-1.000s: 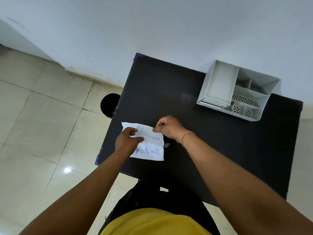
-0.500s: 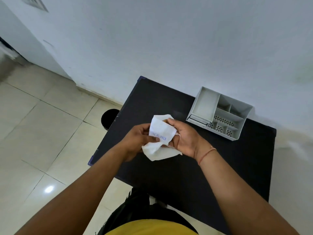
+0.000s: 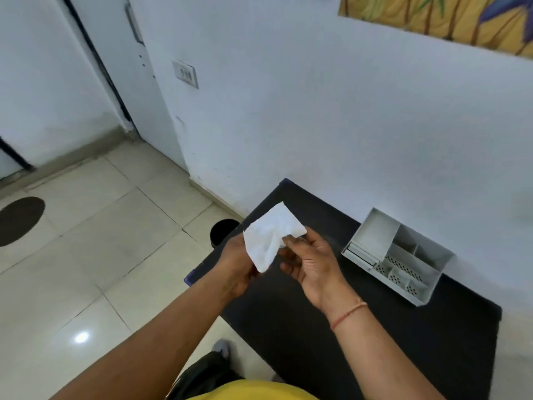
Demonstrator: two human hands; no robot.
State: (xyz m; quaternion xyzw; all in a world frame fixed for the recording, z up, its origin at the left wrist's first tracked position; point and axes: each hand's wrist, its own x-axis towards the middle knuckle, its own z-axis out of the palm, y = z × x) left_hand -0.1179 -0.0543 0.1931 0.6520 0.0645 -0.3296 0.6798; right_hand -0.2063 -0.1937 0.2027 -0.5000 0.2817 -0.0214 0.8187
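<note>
White paper is what I am handling: my left hand [image 3: 236, 264] is gripping the packet [image 3: 268, 238] from behind, and my right hand [image 3: 311, 264] is pinching its right edge. Both grips are closed on it, up in the air above the near-left part of the black table [image 3: 317, 327]. I am judging that a firm left grip and a slow peel along the seam will serve best, not a tear across. Farther back, a grey organiser [image 3: 403, 255] is sitting by the wall.

Fingers of left hand [image 3: 236, 264] hidden behind white packet [image 3: 271, 235], wall picture [image 3: 432, 18] cut off by top edge
</note>
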